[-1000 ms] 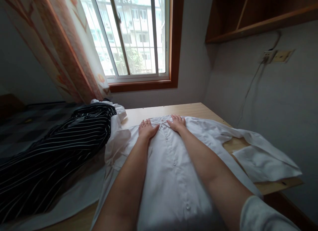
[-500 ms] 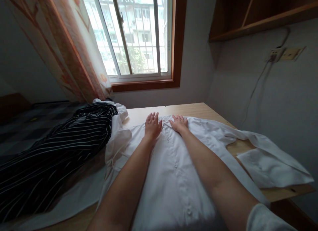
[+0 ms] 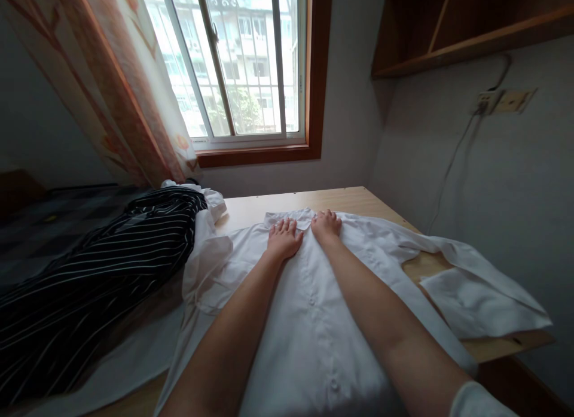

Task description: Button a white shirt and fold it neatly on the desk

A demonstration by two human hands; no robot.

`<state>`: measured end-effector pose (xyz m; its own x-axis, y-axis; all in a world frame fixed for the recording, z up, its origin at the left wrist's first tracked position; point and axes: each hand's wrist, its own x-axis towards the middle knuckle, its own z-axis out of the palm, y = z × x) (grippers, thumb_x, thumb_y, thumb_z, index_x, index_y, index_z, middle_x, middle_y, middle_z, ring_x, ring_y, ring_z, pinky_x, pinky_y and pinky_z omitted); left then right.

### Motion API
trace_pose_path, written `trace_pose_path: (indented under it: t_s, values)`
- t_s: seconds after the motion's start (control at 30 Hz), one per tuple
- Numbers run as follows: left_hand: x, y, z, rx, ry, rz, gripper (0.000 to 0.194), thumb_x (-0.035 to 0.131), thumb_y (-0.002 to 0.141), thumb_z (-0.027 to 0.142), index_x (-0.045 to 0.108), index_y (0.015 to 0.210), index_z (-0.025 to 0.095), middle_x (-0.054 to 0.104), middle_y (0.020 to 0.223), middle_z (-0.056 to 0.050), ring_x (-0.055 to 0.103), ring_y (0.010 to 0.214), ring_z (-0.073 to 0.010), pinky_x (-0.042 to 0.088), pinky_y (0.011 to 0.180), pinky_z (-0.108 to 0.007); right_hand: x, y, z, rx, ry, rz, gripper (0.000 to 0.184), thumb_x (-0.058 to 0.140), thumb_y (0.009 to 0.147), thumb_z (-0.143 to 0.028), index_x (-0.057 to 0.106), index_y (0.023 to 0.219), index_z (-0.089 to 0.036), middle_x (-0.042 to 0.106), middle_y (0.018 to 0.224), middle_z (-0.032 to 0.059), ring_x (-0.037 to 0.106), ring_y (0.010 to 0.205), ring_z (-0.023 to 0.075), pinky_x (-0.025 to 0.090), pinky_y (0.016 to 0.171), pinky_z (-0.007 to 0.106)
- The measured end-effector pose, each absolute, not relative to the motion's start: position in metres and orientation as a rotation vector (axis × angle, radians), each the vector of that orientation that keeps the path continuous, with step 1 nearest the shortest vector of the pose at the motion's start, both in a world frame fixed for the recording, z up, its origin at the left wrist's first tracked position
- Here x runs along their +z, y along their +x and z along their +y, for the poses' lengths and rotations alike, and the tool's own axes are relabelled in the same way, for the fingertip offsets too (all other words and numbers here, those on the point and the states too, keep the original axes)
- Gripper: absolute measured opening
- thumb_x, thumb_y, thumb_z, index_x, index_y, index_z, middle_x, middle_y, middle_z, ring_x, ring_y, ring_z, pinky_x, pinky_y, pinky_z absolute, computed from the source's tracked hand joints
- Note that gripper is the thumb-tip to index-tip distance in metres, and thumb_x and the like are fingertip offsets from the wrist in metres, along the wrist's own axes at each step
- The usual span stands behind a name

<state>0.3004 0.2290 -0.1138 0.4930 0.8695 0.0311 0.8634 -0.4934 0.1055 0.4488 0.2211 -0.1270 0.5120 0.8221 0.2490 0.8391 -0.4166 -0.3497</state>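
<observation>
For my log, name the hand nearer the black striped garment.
Left: the left hand is on the shirt, right of the striped garment; the right hand is farther right.

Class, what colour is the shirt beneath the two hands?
The button-front shirt is white; the head view shows it.

Room beyond collar [image 3: 302,217], striped garment [image 3: 143,243] leftward

Head cam fwd/down over shirt [image 3: 296,327], prob. close
</observation>
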Motion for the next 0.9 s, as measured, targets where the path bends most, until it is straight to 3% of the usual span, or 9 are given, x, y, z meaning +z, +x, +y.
trace_pose_path:
  t_s: [0.07,0.17,0.3,0.47,0.9]
  values:
    - [-0.114,0.301,0.229,0.118,2.649,1.537,0.068,0.020,0.096,0.053,0.028,0.154,0.019,0.020,0.162,-0.008,0.014,0.151,-0.0241,0.010,0.122,-0.045,-0.128,0.451,0.222,-0.010,-2.343,-1.410,0.046,0.033,0.095,-0.034,0.061,0.127,-0.017,0.051,0.142,0.0168,0.041,0.132,0.0302,0.025,0.111,0.051]
    - [-0.115,0.301,0.229,0.118,2.646,1.528,0.068,0.019,0.096,0.053,0.028,0.153,0.018,0.020,0.162,-0.008,0.014,0.151,-0.0246,0.010,0.122,-0.046,-0.130,0.456,0.227,0.108,-2.401,-1.455,0.056,0.025,0.098,-0.041,0.042,0.147,-0.019,0.033,0.157,0.0113,0.023,0.146,0.0283,0.011,0.117,0.054]
    - [-0.115,0.300,0.228,0.144,2.637,1.524,0.067,0.021,0.096,0.052,0.029,0.153,0.018,0.020,0.162,-0.008,0.015,0.150,-0.0247,0.010,0.122,-0.046,-0.129,0.468,0.228,0.226,-2.439,-1.565,0.066,0.018,0.097,-0.056,0.027,0.155,-0.024,0.019,0.163,0.0069,0.011,0.150,0.0273,0.003,0.117,0.059]
    - [-0.114,0.299,0.227,0.158,2.638,1.509,0.068,0.020,0.096,0.053,0.029,0.153,0.018,0.021,0.162,-0.009,0.015,0.150,-0.0253,0.010,0.122,-0.047,-0.131,0.489,0.222,0.198,-2.480,-1.581,0.070,0.018,0.095,-0.061,0.025,0.155,-0.024,0.017,0.163,0.0049,0.011,0.150,0.0269,0.003,0.116,0.062]
    - [-0.115,0.299,0.227,0.172,2.631,1.508,0.070,0.019,0.095,0.056,0.029,0.153,0.019,0.021,0.162,-0.008,0.014,0.150,-0.0256,0.010,0.122,-0.046,-0.136,0.543,0.207,0.121,-2.435,-1.741,0.066,0.022,0.097,-0.057,0.030,0.154,-0.023,0.023,0.162,0.0033,0.018,0.149,0.0223,0.012,0.120,0.047]
